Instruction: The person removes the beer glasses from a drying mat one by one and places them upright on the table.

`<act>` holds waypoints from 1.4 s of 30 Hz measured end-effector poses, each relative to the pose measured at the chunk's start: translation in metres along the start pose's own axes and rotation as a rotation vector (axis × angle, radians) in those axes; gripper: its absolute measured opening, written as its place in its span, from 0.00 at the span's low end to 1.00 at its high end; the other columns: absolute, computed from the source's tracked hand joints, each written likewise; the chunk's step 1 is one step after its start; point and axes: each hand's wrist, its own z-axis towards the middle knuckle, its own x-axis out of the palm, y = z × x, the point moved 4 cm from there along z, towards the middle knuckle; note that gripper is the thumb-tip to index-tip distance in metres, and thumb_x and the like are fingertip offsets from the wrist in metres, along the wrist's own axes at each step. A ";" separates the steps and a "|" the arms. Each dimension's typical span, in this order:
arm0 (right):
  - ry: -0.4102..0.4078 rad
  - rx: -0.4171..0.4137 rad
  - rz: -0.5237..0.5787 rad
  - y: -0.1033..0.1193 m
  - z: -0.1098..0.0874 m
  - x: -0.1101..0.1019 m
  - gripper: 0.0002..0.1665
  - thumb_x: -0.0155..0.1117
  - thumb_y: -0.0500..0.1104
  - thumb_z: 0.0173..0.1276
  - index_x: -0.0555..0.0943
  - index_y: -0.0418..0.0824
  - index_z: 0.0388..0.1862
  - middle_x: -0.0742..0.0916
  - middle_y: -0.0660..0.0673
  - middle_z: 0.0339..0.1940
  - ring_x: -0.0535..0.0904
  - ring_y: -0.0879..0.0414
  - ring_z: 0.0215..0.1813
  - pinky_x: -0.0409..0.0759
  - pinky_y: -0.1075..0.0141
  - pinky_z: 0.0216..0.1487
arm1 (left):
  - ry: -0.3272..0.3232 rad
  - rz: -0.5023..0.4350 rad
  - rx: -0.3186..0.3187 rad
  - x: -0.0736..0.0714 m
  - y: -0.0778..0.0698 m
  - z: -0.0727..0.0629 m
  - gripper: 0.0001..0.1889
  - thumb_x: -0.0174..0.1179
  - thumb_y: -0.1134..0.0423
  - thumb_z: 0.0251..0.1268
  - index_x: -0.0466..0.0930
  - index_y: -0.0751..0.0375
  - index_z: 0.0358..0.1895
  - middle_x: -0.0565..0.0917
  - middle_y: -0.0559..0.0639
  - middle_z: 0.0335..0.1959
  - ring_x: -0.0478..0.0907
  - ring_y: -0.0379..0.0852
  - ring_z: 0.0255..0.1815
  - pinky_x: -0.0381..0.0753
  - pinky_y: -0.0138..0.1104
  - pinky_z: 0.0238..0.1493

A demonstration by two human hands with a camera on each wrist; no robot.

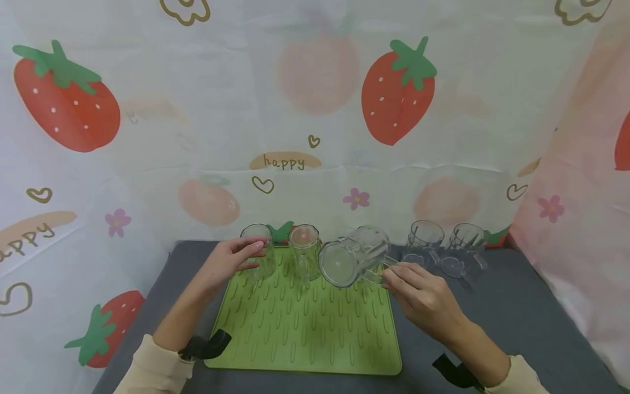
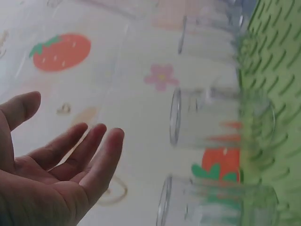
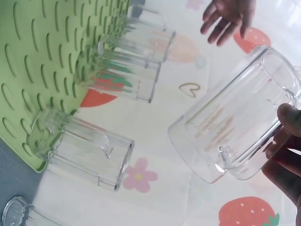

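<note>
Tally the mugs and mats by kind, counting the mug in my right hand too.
Clear handled mugs: 6 (3 on the mat, 1 in the right hand, 2 on the grey cloth)
Green ridged mat: 1
Total: 7

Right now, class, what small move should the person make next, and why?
Probably bring the left hand across to steady the held mug: the right hand alone holds it, tilted and raised clear of the green mat, while the left is open and holds nothing.
</note>
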 end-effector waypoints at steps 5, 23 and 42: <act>0.010 -0.009 0.001 0.000 0.000 0.000 0.23 0.49 0.46 0.79 0.87 0.33 0.36 0.88 0.44 0.32 0.84 0.51 0.36 0.83 0.65 0.31 | 0.100 -0.064 0.015 0.020 -0.016 0.016 0.28 0.51 0.51 0.76 0.69 0.70 0.66 0.73 0.66 0.66 0.74 0.60 0.65 0.80 0.43 0.60; -0.015 -0.092 0.018 0.008 0.006 0.006 0.20 0.50 0.42 0.78 0.87 0.35 0.35 0.88 0.44 0.31 0.85 0.51 0.35 0.84 0.64 0.32 | 0.336 -0.230 -0.192 0.074 -0.045 0.047 0.28 0.50 0.47 0.75 0.68 0.64 0.68 0.68 0.65 0.70 0.73 0.60 0.66 0.81 0.45 0.57; 0.052 -0.089 0.020 0.011 0.002 0.014 0.22 0.47 0.42 0.79 0.88 0.36 0.37 0.89 0.45 0.32 0.85 0.51 0.36 0.85 0.64 0.36 | 0.492 -0.379 -0.318 0.109 -0.039 0.057 0.28 0.45 0.48 0.77 0.63 0.64 0.69 0.81 0.55 0.44 0.84 0.43 0.42 0.86 0.41 0.45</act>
